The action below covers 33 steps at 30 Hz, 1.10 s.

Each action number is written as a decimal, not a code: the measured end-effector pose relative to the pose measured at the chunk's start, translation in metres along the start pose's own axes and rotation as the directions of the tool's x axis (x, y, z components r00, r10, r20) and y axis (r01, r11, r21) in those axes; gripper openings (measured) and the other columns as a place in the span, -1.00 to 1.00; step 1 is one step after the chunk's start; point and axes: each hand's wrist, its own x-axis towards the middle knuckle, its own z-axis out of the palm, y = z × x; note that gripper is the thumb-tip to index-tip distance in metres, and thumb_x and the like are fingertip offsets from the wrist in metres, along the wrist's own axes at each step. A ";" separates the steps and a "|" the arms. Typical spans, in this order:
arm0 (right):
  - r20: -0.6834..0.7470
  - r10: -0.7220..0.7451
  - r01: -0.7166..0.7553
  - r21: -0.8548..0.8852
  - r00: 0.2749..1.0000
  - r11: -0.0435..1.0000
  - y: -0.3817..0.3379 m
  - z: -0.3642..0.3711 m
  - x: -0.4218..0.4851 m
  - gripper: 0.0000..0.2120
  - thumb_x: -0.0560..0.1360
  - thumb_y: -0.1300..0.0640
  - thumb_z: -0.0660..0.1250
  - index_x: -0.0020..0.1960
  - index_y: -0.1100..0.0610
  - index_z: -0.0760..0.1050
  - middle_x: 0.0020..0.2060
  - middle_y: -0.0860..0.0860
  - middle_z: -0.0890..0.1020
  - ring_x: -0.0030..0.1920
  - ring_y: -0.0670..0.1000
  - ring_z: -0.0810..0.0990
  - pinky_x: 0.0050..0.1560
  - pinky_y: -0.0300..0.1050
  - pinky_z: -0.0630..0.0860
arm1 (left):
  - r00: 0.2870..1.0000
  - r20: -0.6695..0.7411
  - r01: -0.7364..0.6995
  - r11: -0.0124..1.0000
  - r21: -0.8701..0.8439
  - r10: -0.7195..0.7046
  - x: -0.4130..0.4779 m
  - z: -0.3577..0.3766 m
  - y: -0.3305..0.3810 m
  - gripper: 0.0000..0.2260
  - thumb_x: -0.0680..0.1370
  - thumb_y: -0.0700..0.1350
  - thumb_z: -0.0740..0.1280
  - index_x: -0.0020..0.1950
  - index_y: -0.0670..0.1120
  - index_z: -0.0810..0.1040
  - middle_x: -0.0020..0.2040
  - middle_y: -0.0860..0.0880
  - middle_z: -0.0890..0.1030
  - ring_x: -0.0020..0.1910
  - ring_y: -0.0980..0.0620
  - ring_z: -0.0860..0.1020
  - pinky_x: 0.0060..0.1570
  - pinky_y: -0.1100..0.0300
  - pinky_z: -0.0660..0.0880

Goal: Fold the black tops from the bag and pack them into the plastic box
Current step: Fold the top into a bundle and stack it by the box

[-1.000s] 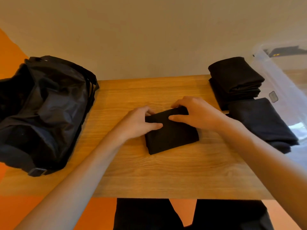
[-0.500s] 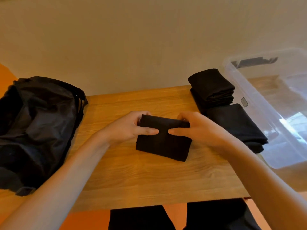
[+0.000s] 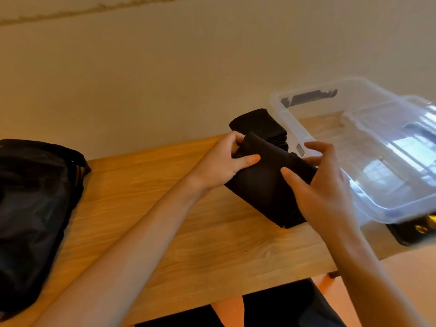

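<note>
A folded black top is held between both hands, beside the clear plastic box at the right. My left hand grips its left end, thumb on top. My right hand holds the right end, fingers spread toward the box wall. Under the held top lies another folded black top, mostly covered. A stack of folded black tops stands behind, against the box. The black bag slumps at the table's left end.
The wooden table runs from the bag to the box, with a pale wall right behind it. A dark object sits under the box's near corner. My dark-clothed legs show below the table's front edge.
Both hands have carried the folded top from the middle of the table to the right, up to the box and over the folded top lying there. The view has swung right.
</note>
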 end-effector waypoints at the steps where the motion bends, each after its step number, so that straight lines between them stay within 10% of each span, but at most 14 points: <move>1: -0.052 -0.008 0.008 -0.006 0.999 1.000 0.002 0.000 -0.004 -0.45 0.55 0.08 0.44 0.42 -0.14 0.24 0.15 -0.11 0.52 0.16 -0.09 0.52 0.09 -0.13 0.58 | 1.000 0.010 -0.010 1.000 0.020 0.010 0.010 0.006 0.002 -0.71 0.59 -0.13 0.44 0.28 -0.04 0.50 0.14 -0.08 0.66 0.09 0.01 0.68 0.10 -0.01 0.66; 5: -0.128 -0.075 0.061 -0.115 0.989 0.991 0.009 0.008 -0.020 -0.38 0.56 0.19 0.41 0.52 -0.05 0.22 0.30 -0.11 0.36 0.11 -0.30 0.30 -0.07 -0.57 0.35 | 0.998 0.017 -0.060 0.981 0.185 0.058 0.043 0.025 0.003 -0.69 0.55 -0.07 0.49 0.24 0.05 0.51 0.17 -0.02 0.62 0.17 0.03 0.62 0.14 -0.01 0.63; 22: 0.011 -0.113 0.101 -0.540 0.994 0.836 0.022 -0.016 -0.051 -0.34 0.55 -0.04 0.38 0.59 -0.12 0.22 0.63 -0.06 0.02 0.32 0.07 0.54 -0.07 -0.12 0.59 | 0.969 -0.089 -0.153 0.842 0.517 0.231 0.070 0.057 -0.012 -0.68 0.47 0.02 0.56 0.13 -0.02 0.56 0.00 0.02 0.61 0.02 0.07 0.59 -0.04 0.16 0.60; 26: 0.028 -0.117 0.105 -0.677 0.993 0.729 0.015 -0.017 -0.065 -0.39 0.47 -0.12 0.36 0.50 -0.06 0.40 0.53 0.08 0.33 0.17 0.11 0.62 -0.31 -0.19 0.56 | 0.942 -0.137 -0.190 0.822 0.537 0.307 0.068 0.063 -0.014 -0.72 0.49 0.02 0.55 0.10 -0.06 0.59 -0.03 0.03 0.63 -0.02 0.11 0.59 -0.15 0.36 0.48; 33: 0.057 -0.283 0.258 -0.606 0.958 0.753 0.022 -0.006 -0.042 -0.52 0.55 -0.07 0.33 0.43 0.05 0.48 0.45 0.13 0.46 0.44 0.20 0.42 0.34 0.13 0.42 | 0.747 -0.083 -0.335 0.481 0.810 0.660 0.051 0.055 -0.024 -0.82 0.62 0.03 0.37 0.03 -0.08 0.60 -0.05 0.00 0.61 -0.05 0.06 0.54 -0.08 0.18 0.50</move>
